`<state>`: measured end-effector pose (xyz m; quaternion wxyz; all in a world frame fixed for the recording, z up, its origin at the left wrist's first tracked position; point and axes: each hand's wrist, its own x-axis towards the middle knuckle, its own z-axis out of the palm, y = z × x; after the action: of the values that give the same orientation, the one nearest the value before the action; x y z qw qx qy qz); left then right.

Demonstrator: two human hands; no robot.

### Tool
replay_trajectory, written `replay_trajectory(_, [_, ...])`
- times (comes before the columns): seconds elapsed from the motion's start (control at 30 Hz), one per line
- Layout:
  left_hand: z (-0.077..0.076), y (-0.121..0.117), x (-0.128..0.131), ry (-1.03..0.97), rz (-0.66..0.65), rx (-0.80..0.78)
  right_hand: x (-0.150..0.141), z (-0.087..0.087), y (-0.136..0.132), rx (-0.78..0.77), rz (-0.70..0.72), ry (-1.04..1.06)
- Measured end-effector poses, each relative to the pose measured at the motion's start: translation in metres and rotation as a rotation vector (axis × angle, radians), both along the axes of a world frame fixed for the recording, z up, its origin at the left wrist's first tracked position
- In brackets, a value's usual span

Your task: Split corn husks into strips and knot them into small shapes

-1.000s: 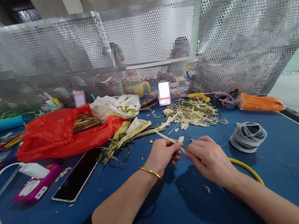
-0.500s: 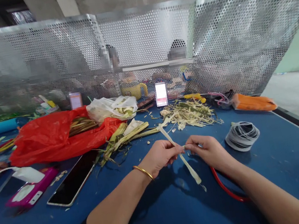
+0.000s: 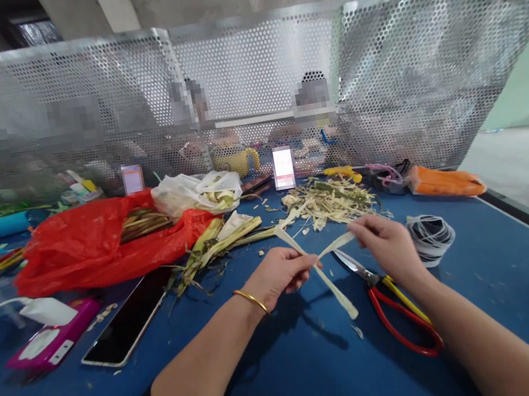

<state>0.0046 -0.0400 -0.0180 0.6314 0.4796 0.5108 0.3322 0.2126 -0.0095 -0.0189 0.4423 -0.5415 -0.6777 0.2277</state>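
My left hand (image 3: 289, 268) is closed in a pinch on pale, dry plant-fibre strips where they cross. One fibre strip (image 3: 337, 294) runs diagonally past the fingertips, its loose lower end hanging toward the table. A second strip (image 3: 334, 244) stretches from this crossing to my right hand (image 3: 384, 244), whose thumb and finger are pinched on its far end. Beneath and beside the right hand lie scissors (image 3: 380, 320) with red and yellow on the handles, partly covered by the hand and forearm.
A pile of fibre scraps (image 3: 334, 203) and longer stalks (image 3: 221, 240) lie beyond my hands. To the left are a red plastic bag (image 3: 86, 255), a phone (image 3: 124, 329) and a purple power strip (image 3: 58, 340). A wire coil (image 3: 431, 239) sits right; a perforated metal screen (image 3: 257, 64) stands behind.
My right hand has moved right and up from the crossing, drawing the second strip out to the side. The scissors now show more. My left hand keeps its pinch.
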Motion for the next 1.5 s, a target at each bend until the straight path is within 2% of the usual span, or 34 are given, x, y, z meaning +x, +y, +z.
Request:
replay_trajectory(0.1, [0.002, -0.001, 0.001, -0.002, 0.025, -0.013, 0.005, 0.002, 0.004, 0.076, -0.159, 0.147])
replay_trajectory(0.17, [0.002, -0.002, 0.003, 0.007, 0.021, -0.010, 0.003, 0.002, 0.003, 0.123, -0.151, 0.141])
replay_trajectory(0.27, [-0.001, -0.007, 0.009, 0.021, -0.062, 0.020, -0.006, -0.002, -0.003, 0.088, 0.070, 0.029])
replay_trajectory(0.37, [-0.007, -0.014, 0.016, 0.059, -0.197, 0.097, -0.022, -0.007, -0.013, -0.128, 0.350, 0.010])
replay_trajectory(0.47, [-0.012, -0.017, 0.022, 0.124, -0.261, 0.146, -0.035, -0.009, -0.022, -0.261, 0.449, 0.127])
replay_trajectory(0.53, [-0.012, -0.017, 0.023, 0.159, -0.233, 0.134, -0.037, -0.006, -0.026, -0.208, 0.394, 0.190])
replay_trajectory(0.67, [-0.008, -0.012, 0.020, 0.134, -0.065, 0.071, -0.030, 0.004, -0.033, 0.014, 0.239, 0.165])
replay_trajectory(0.87, [-0.004, -0.006, 0.017, -0.103, 0.185, -0.070, -0.027, 0.005, -0.042, 0.351, 0.161, -0.295])
replay_trajectory(1.0, [-0.005, -0.006, 0.015, -0.292, 0.163, -0.124, -0.032, 0.000, -0.045, 0.546, 0.202, -0.453])
replay_trajectory(1.23, [0.001, -0.009, 0.012, -0.473, 0.078, -0.077, -0.036, -0.001, -0.046, 0.568, 0.163, -0.469])
replay_trajectory(1.4, [-0.002, -0.008, 0.013, -0.433, 0.128, -0.078, -0.036, -0.002, -0.044, 0.575, 0.153, -0.442])
replay_trajectory(1.5, [-0.004, -0.007, 0.015, -0.419, 0.169, -0.068, -0.037, -0.003, -0.044, 0.625, 0.244, -0.527])
